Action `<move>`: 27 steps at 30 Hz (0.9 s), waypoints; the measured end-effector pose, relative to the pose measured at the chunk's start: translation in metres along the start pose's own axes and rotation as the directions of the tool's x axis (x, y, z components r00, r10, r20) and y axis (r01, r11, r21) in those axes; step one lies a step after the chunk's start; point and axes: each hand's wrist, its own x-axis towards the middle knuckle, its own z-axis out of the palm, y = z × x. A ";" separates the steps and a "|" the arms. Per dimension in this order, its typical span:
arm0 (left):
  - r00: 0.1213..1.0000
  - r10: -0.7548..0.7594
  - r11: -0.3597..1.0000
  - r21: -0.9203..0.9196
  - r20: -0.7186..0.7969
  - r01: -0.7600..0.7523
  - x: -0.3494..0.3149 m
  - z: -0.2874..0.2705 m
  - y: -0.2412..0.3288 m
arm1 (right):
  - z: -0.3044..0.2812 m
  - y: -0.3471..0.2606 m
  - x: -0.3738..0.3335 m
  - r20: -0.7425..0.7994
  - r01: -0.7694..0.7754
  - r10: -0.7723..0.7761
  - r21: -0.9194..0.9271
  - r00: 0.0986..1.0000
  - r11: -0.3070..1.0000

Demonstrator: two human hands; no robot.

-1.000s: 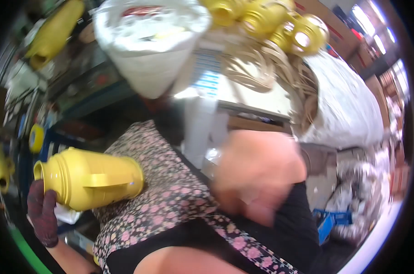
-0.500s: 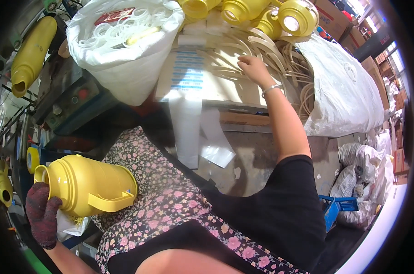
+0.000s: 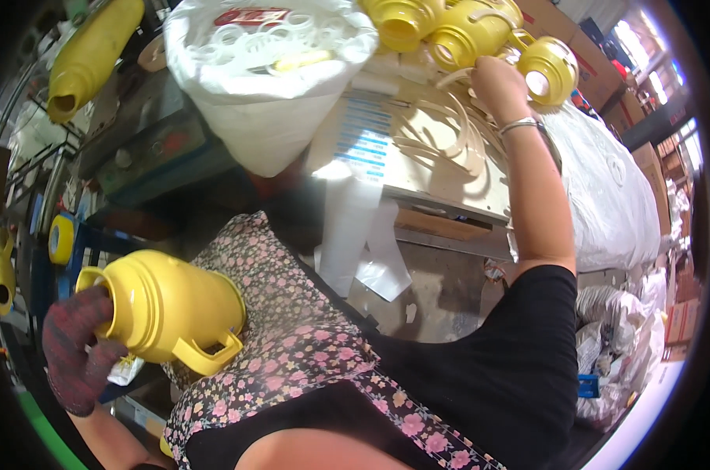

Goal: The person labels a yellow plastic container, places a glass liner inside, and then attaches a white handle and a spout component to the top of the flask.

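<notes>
My left hand (image 3: 81, 345), in a dark red and grey knit glove, grips a yellow plastic flask body (image 3: 175, 309) by its open mouth, fingers inside the rim and thumb outside. The flask body lies sideways, its base against my floral apron (image 3: 284, 313) and its handle turned toward me. At the far side of the work table, my bare right hand (image 3: 500, 88) has its fingers curled closed, and a pale beige curved strip (image 3: 453, 77) meets the fingertips. More loose beige strips (image 3: 449, 145) lie on the table just nearer than that hand.
A white sack (image 3: 269, 102) of clear plastic rings stands left of the table. Yellow flask bodies (image 3: 476, 27) line the far edge. A large white bag (image 3: 613, 196) sits at the right. A label sheet (image 3: 364, 133) and a translucent film strip (image 3: 343, 235) hang at the front edge.
My right hand has moved farther away, from over the beige strips to beside the yellow flask bodies. The glove's fingers have gone deeper into the flask's mouth. The whole view has shifted.
</notes>
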 end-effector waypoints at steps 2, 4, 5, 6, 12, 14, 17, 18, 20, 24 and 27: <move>0.989 0.095 0.991 -0.082 -0.110 -0.105 0.000 0.004 -0.024 | -0.017 -0.012 -0.010 -0.081 0.094 -0.110 -0.185 0.991 0.978; 0.985 0.063 0.997 0.044 -0.160 -0.057 0.002 -0.006 -0.034 | -0.055 -0.053 -0.033 -0.098 0.173 -0.200 -0.236 0.975 0.956; 0.977 0.102 0.990 0.114 -0.187 -0.082 0.005 -0.016 -0.029 | -0.078 -0.080 -0.058 -0.243 0.319 -0.352 -0.165 0.904 0.933; 0.968 0.147 0.977 0.185 -0.205 -0.110 0.014 -0.025 -0.024 | -0.105 -0.109 -0.080 -0.264 0.447 -0.455 -0.094 0.850 0.889; 0.695 0.557 0.777 0.581 -0.455 -0.243 0.088 -0.017 0.001 | -0.163 -0.246 -0.135 -0.866 0.978 -0.459 0.204 0.197 0.034; 0.726 0.326 0.945 0.202 -0.606 -0.256 0.087 -0.026 -0.013 | -0.146 -0.282 -0.121 -0.918 0.957 -0.306 0.284 0.253 -0.062; 0.848 -0.085 0.784 -0.561 -0.523 -0.267 0.057 -0.038 -0.084 | -0.110 -0.343 -0.110 -0.890 0.852 -0.174 0.455 0.422 -0.257; 0.845 -0.195 0.715 -0.662 -0.499 -0.226 0.056 -0.025 -0.098 | -0.085 -0.365 -0.108 -0.819 0.753 -0.192 0.572 0.540 -0.324; 0.835 -0.358 0.619 -0.776 -0.418 -0.123 0.034 -0.009 -0.109 | -0.056 -0.380 -0.125 -0.189 -0.189 -0.728 0.895 0.659 -0.404; 0.746 -0.595 0.466 -0.885 -0.299 0.017 -0.009 0.037 -0.126 | -0.002 -0.396 -0.150 0.071 -0.540 -0.877 0.811 0.476 -0.227; 0.859 -0.460 0.029 -0.970 -0.227 -0.241 -0.032 0.079 -0.126 | -0.003 -0.396 -0.173 0.158 -0.696 -0.901 0.693 0.403 -0.189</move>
